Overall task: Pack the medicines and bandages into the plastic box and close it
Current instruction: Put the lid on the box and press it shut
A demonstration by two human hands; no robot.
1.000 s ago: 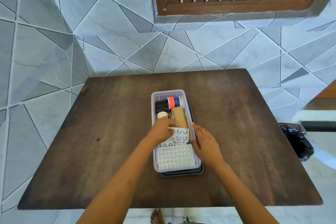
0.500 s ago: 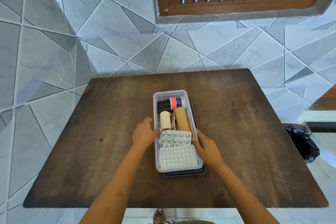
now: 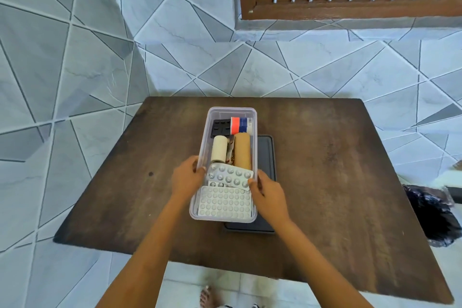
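A person is standing over a dark wooden table [image 3: 337, 170], both hands gripping a clear plastic box [image 3: 231, 111] that is sitting near the table's middle. The left hand [image 3: 186, 177] is pressing against the box's 9 o'clock wall, fingers curled over its rim. Inside, going left to right at the far end, a black blister strip [image 3: 221, 127] is lying beside a red-and-blue roll [image 3: 240, 125] whose white label carries print too small to read. Nearer, a cream bandage roll [image 3: 219, 149] is resting next to a tan bandage roll [image 3: 242, 150]. Closer still, a silver blister pack [image 3: 228, 175] is lying tilted over the top edge of a white blister sheet [image 3: 223, 201] at the box's 6 o'clock end. The right hand [image 3: 268, 194] is clamping the 3 o'clock wall, thumb hooked over the rim. A dark lid [image 3: 266, 155] is lying partly under the box, showing at its 3 and 6 o'clock sides
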